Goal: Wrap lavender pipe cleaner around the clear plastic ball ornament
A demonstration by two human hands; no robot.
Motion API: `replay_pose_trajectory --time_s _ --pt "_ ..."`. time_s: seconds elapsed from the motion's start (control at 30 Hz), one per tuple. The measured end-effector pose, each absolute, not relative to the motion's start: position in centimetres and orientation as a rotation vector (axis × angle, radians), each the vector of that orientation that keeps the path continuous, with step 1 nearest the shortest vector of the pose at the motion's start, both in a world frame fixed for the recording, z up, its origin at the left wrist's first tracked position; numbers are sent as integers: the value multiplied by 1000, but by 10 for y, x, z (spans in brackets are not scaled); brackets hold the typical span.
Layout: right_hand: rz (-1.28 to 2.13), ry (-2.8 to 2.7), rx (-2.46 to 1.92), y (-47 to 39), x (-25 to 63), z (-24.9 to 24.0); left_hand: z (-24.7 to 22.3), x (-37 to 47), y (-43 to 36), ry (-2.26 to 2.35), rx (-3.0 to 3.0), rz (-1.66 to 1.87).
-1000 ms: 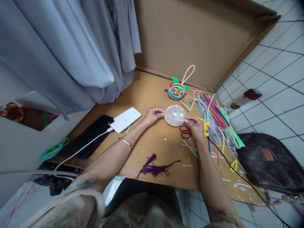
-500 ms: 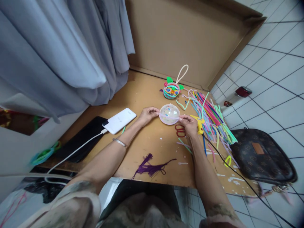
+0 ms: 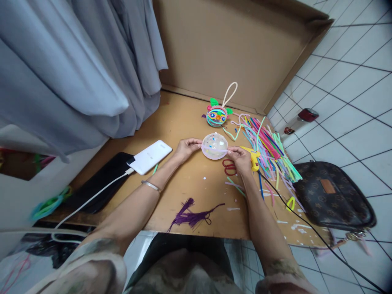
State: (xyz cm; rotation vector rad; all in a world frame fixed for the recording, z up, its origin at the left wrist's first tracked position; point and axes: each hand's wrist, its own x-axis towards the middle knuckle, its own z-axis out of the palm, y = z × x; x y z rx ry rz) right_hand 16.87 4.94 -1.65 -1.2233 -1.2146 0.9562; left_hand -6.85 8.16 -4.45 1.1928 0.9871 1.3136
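- here's the clear, rounded ball (image 3: 214, 141), coloured specks showing, at the brown table (image 3: 183, 183)
- and the pale lilac strip (image 3: 218, 152), stretched across its near side

This is looking like a home craft corner: a grey curtain (image 3: 92, 61) is hanging at ten o'clock, white tiles (image 3: 364, 77) are showing at two, coloured pipe cleaners (image 3: 269, 147) and a yellow glue gun (image 3: 255, 161) are lying at three, and a handbag (image 3: 337, 200) is sitting at four.
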Motion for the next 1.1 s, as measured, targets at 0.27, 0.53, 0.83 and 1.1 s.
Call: replay_pose_trajectory --time_s 0.27,0.53,0.83,1.1 --pt "909 -1232 -1208 52 171 -20 -43 -67 80 939 1196 1328" --pt "896 -1247 -1219 52 173 -18 -44 -64 80 948 1230 1324" --pt "934 -1242 -1192 52 177 -19 -39 -61 76 1001 1257 1329" --pt "966 -1220 -1197 53 176 -21 -36 -59 74 1001 1268 1323"
